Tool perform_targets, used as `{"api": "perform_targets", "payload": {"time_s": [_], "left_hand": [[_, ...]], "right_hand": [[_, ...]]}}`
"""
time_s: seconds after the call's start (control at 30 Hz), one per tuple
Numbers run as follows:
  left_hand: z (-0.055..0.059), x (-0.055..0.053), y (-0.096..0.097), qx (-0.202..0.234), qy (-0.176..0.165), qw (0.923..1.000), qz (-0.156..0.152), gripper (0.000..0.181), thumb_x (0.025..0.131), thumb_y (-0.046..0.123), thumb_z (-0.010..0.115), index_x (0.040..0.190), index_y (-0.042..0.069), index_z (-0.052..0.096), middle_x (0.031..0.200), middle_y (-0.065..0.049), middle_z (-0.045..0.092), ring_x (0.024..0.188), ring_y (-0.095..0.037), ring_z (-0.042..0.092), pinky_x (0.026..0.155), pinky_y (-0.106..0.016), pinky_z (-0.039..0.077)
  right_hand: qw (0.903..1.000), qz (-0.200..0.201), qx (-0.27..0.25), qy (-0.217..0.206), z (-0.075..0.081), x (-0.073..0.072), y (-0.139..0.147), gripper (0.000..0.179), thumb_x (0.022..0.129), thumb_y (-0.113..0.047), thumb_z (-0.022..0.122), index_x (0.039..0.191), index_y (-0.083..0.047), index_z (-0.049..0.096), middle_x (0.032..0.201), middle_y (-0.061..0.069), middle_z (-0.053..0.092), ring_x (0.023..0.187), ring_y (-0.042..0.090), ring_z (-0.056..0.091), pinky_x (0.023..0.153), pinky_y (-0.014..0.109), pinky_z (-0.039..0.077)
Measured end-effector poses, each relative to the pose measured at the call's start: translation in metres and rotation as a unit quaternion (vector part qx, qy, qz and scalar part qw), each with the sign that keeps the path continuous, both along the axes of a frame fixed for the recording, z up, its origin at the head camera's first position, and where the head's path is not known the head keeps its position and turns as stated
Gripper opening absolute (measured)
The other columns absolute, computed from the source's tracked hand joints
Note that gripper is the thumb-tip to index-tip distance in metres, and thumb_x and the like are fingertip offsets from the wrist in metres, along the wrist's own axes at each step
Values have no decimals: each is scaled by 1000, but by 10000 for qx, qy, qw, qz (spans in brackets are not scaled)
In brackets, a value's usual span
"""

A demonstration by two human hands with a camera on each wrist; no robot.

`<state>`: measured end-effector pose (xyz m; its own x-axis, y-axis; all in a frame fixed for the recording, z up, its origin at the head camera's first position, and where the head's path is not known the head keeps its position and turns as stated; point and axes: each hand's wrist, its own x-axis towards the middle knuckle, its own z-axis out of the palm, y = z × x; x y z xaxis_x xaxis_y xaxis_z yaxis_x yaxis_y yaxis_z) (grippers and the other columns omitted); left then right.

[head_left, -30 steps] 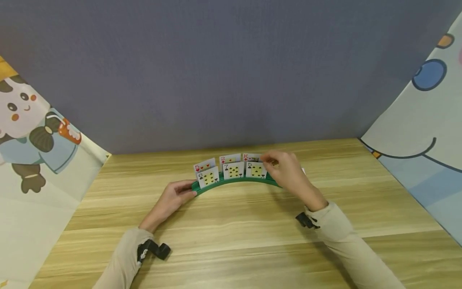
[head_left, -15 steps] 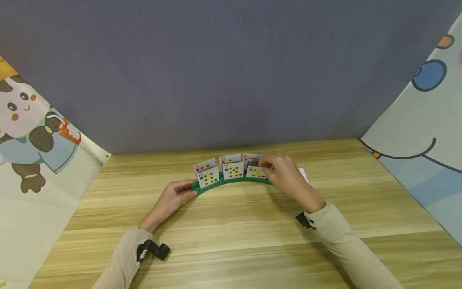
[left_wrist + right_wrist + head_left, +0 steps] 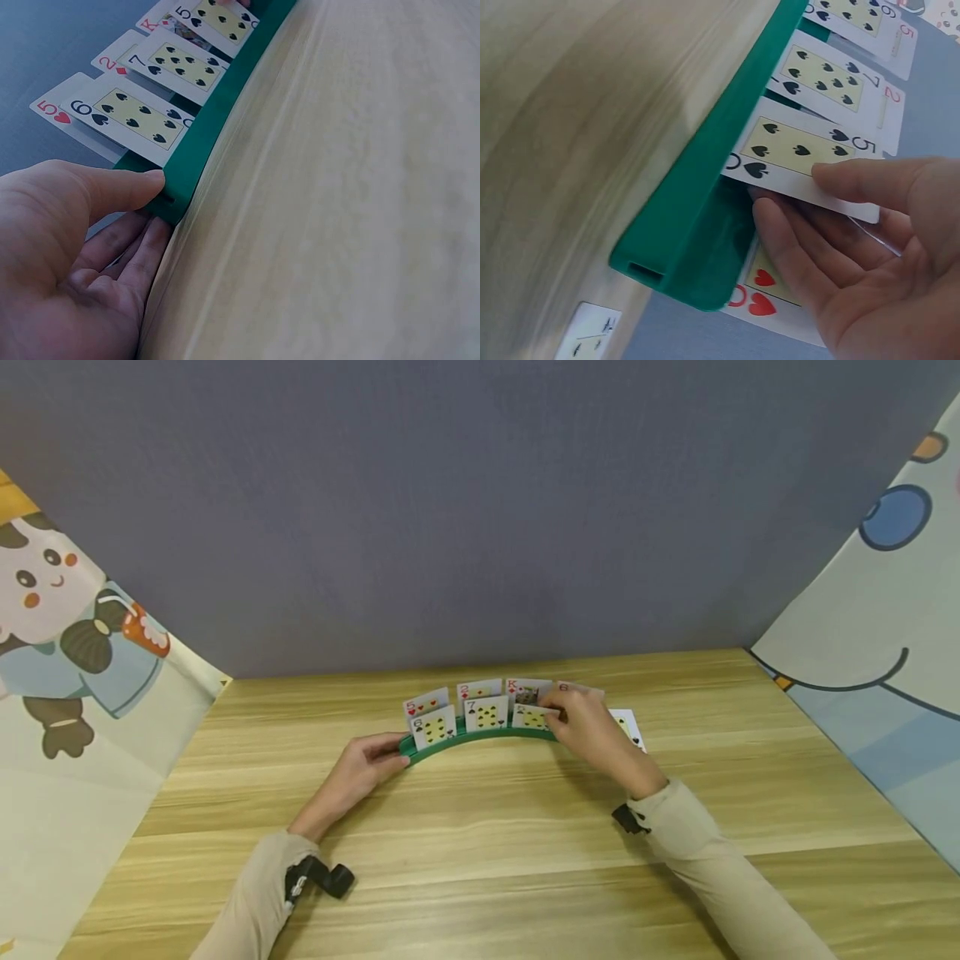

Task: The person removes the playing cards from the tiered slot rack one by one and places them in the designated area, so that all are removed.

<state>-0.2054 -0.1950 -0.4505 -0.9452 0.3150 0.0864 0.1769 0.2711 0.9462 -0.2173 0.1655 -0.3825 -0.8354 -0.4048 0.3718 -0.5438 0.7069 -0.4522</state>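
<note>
My right fingers are pinching the five of spades: the thumb is pressing on its face while the others are curling behind it, leaving barely a gap between. That card is standing in the front slot of a curved green card rack. My left fingers are closing round the rack's left end, thumb and other fingers touching it.

I am counting seven cards in the rack. Three are standing in front: the six of spades right beside my left fingers, the seven of spades farther along between my two sets of fingers, and the five in my right. Four are standing behind: the five of hearts nearest my left fingers, then the two of diamonds, then the king of diamonds just past my right fingertips, and a hearts card behind my right fingers, which are partly covering it. At least one loose card, showing black marks, is lying on the table off the rack's right end, near my right fingers.

The corners are reading 6, 7 and 5 in black, and 5, 2 and K in red.
</note>
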Motion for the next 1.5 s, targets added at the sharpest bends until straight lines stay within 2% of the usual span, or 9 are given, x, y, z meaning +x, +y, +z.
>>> {"api": "perform_targets", "payload": {"time_s": [0.2,0.37,0.57,0.73,0.97,1.07,1.23,1.33,1.5], "left_hand": [[1,0,1,12,-48,10000,26,41,92,3,69,131,-5,61,126,-25,63,112,-33,64,86,-24,55],[1,0,2,-13,7,10000,30,41,92,3,70,131,-5,61,126,-25,64,111,-31,65,85,-23,55],[2,-1,1,-15,104,9999,-12,42,93,5,70,132,-6,60,126,-26,63,111,-30,65,85,-22,55],[3,-1,1,15,149,9999,-48,42,93,4,69,133,-7,59,126,-27,63,112,-33,64,86,-22,54],[2,-2,1,57,53,10000,-38,43,93,4,69,133,-7,58,127,-27,62,113,-36,64,86,-21,54],[1,-1,0,83,-20,10000,-37,43,93,4,69,133,-7,58,127,-28,62,113,-36,63,86,-21,54],[-1,-1,1,120,-78,9999,20,42,93,3,69,133,-7,58,127,-28,62,113,-36,63,85,-21,54],[-1,0,1,131,-67,9999,37,42,93,3,69,132,-7,59,127,-27,62,113,-36,63,85,-21,54],[0,1,0,176,-34,9998,-28,41,93,3,68,132,-7,59,127,-28,62,113,-36,63,86,-22,54]], "right_hand": [[9995,-66,-25,-313,-6,-3,3,18,91,6,62,104,2,73,92,15,70,62,8,60,56,26,52],[9995,-117,-12,-292,-6,-3,4,19,91,5,60,104,1,73,88,12,69,58,9,56,54,26,49],[9997,-156,-68,-163,0,0,3,17,92,4,62,104,1,73,84,11,67,58,9,55,53,25,47],[9995,-120,-211,-219,7,4,2,12,95,0,61,99,-1,72,70,4,60,51,9,47,48,26,40],[9986,34,-430,-309,18,8,4,9,95,-2,62,94,-4,70,67,3,61,49,10,50,46,28,42],[9976,14,-535,-430,19,11,6,7,95,-4,65,99,-4,70,69,4,65,53,11,56,59,37,50],[9962,-69,-576,-644,20,16,13,24,93,-8,70,116,-1,67,80,3,71,68,15,65,81,49,51],[9948,-68,-603,-822,22,21,20,22,94,-9,70,114,-1,65,83,5,72,72,20,68,67,39,56],[9938,-101,-729,-829,34,28,33,21,95,-10,69,114,-2,64,89,7,72,78,22,70,63,32,54]]}}
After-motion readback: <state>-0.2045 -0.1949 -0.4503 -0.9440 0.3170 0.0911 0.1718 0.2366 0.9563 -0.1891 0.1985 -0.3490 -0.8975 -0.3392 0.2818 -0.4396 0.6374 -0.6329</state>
